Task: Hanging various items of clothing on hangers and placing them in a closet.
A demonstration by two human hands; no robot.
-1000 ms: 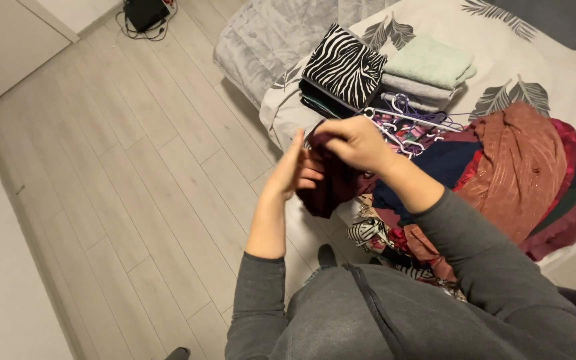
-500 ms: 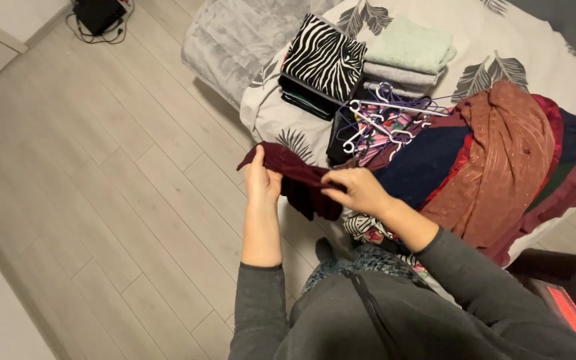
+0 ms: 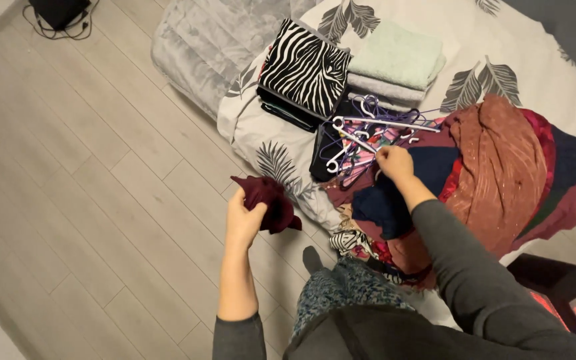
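Note:
My left hand (image 3: 243,217) grips a bunched dark maroon garment (image 3: 269,200) out over the floor, just off the bed's edge. My right hand (image 3: 393,162) reaches onto the bed, fingers closed on cloth at the edge of the pile of white and purple hangers (image 3: 361,133); what exactly it pinches is unclear. Below that hand lies a dark navy garment (image 3: 395,200). A rust-coloured sparkly garment (image 3: 501,160) is draped to the right.
A zebra-print folded stack (image 3: 305,67) and folded mint and grey towels (image 3: 398,63) sit on the leaf-print bedcover (image 3: 261,133). A grey blanket (image 3: 201,37) hangs off the bed corner. Wood-look floor (image 3: 88,167) stretches left. A glowing heater (image 3: 568,300) stands at lower right.
My right hand let go of the maroon garment and moved up to the hangers. My left hand kept the garment, now bunched, and dropped lower left. The view shifted.

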